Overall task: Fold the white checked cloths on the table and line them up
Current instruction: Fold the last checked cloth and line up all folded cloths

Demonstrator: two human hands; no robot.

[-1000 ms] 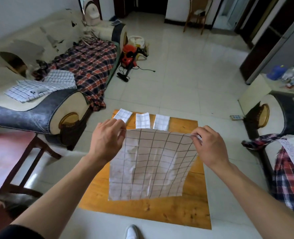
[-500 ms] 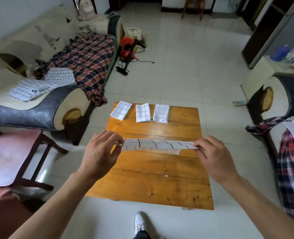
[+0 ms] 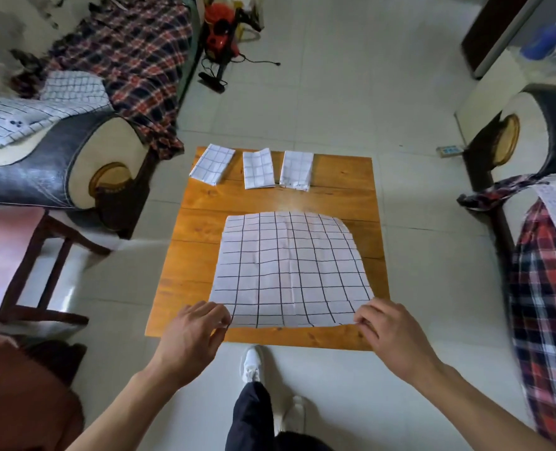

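A: table (image 3: 348, 180) = varnished orange wood, grain and knots visible, slight sheen.
B: big cloth (image 3: 289, 268) on it?
A: thin white woven fabric, black grid, matt, faint creases. Three folded cloths (image 3: 259, 169) at the table's far edge, same fabric.
B: floor (image 3: 368, 102)?
A: pale glazed tile, glossy. Left of the table, sofa arm (image 3: 52, 164) dark shiny leather.

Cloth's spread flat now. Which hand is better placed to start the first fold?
Neither clearly: the left hand pinches the spread cloth at its near left corner and the right hand at its near right corner. Both sit evenly, so likely both lift together.
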